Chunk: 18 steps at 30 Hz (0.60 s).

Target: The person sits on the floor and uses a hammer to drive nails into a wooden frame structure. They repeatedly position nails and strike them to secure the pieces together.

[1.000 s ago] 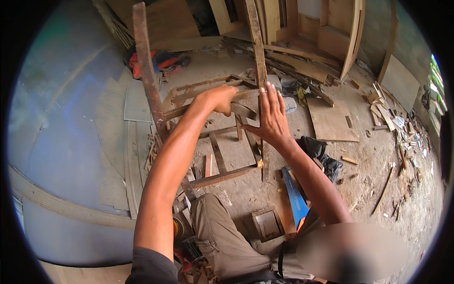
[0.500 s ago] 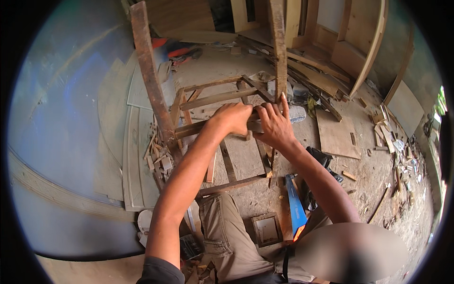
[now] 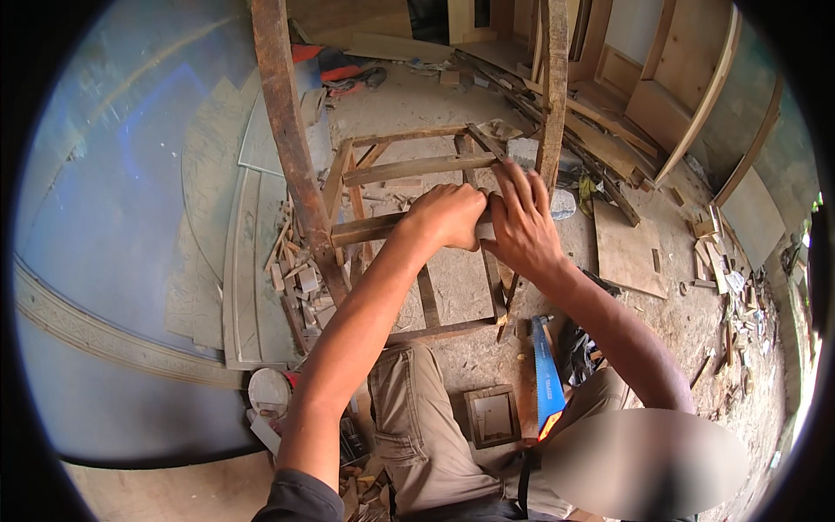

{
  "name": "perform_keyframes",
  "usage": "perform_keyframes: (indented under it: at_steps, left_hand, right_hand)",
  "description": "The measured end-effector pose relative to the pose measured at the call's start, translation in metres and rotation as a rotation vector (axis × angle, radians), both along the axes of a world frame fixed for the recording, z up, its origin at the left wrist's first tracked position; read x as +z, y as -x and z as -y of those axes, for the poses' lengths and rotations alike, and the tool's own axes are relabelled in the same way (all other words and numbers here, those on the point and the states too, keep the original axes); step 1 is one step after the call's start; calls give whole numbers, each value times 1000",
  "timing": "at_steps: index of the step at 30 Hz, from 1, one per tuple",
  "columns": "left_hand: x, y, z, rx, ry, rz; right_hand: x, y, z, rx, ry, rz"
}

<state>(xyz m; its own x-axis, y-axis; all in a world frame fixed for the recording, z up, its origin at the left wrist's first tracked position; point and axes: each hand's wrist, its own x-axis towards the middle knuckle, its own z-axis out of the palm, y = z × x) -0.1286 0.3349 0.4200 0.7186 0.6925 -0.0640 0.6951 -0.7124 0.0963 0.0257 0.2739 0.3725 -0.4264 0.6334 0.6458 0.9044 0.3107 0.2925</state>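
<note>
In front of me stands a worn wooden frame with upright posts and crossbars. My left hand (image 3: 446, 216) is closed over the nearer wooden rail (image 3: 364, 229), knuckles up. Right beside it, my right hand (image 3: 524, 222) lies over the rail's right end with fingers stretched forward and close to the right post (image 3: 553, 96). The two hands meet at the thumbs. A small pale grey piece (image 3: 485, 230) shows just under them; its kind is not clear. The left post (image 3: 294, 130) rises beyond my left forearm. A second crossbar (image 3: 417, 170) runs behind the hands.
A handsaw with a blue blade (image 3: 545, 374) stands by my right leg, near a small square wooden frame (image 3: 492, 416). Wood offcuts (image 3: 304, 278) lie left of the frame. Boards (image 3: 631, 248) and scraps cover the right floor. A blue-grey panel (image 3: 113, 217) stands at left.
The fingers of my right hand have gone from curled over the rail to stretched forward. My left hand keeps its place on the rail. The view has shifted slightly.
</note>
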Motion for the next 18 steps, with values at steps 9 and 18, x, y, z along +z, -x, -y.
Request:
perform_keyframes:
  at_steps: [9,18]
  left_hand:
    - [-1,6,3,27,-18,67]
    - [0,-3,10,-15,12,70]
  right_hand:
    - [-6,-6,-16,38,197,17]
    - [-15,-15,-8,37,150,-15]
